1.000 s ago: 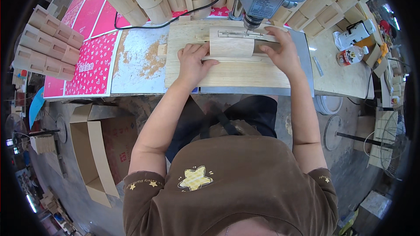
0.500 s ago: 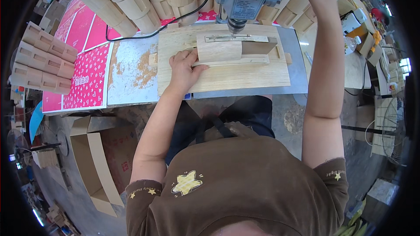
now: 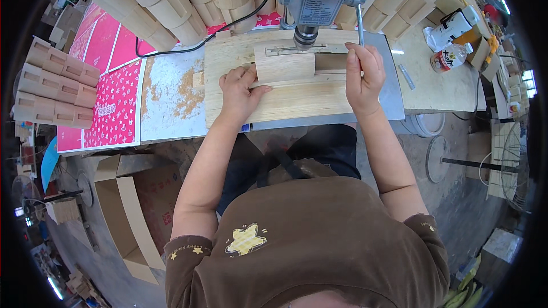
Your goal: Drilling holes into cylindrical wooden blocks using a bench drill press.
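Note:
A bench drill press [image 3: 311, 0] stands over a flat wooden board [image 3: 308, 102] fitted with rails. Between the rails lies a pale, rounded wooden piece [image 3: 285, 67], below the drill chuck [image 3: 305, 38]. The chuck's lower end hides whether a bit touches the wood. At the piece's left end my left hand [image 3: 238, 90] grips it, thumb toward me and fingers curled on the far side. My right hand [image 3: 367, 77] closes round the lower end of the drill's metal feed lever [image 3: 359, 24], above the right part of the board.
Stacked wooden pieces [image 3: 165, 5] with slots line the back; more [image 3: 54, 85] lie at the left. A black cable [image 3: 200, 44] loops across the bench. Sawdust [image 3: 185, 88] covers the metal left of the board. A bottle [image 3: 448, 59] stands right; a cardboard box [image 3: 128, 211] sits below left.
My right hand has come down and toward me, pulling the feed lever down. The chuck sits slightly lower. My left hand stays on the wooden piece.

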A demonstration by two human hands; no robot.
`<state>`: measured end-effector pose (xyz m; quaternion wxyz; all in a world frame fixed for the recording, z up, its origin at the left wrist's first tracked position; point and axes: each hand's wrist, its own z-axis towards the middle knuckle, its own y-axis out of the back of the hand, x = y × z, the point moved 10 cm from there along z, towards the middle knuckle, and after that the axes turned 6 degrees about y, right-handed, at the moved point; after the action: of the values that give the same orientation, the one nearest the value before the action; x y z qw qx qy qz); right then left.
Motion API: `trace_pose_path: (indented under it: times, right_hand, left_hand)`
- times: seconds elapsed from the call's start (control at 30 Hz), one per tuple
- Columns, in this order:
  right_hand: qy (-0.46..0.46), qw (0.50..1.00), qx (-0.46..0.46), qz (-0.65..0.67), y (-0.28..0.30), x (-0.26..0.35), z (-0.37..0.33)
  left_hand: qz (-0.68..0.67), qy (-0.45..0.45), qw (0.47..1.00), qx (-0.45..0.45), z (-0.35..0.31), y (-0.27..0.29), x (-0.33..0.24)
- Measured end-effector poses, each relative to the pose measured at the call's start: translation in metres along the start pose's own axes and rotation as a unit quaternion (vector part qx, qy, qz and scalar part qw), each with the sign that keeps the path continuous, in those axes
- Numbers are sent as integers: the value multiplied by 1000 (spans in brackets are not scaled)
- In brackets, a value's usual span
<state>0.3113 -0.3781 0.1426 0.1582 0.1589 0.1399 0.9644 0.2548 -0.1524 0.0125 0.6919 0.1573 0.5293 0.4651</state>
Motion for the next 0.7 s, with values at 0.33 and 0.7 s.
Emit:
trace_pose_path:
  times: [0.33,0.7]
  right_hand:
    - [-44,999,23,-2,12,-2,154]
    - [-63,997,40,37,18,-1,128]
  left_hand:
    - [11,25,1000,4,0,-4,-8]
    - [10,38,999,11,0,-25,-15]
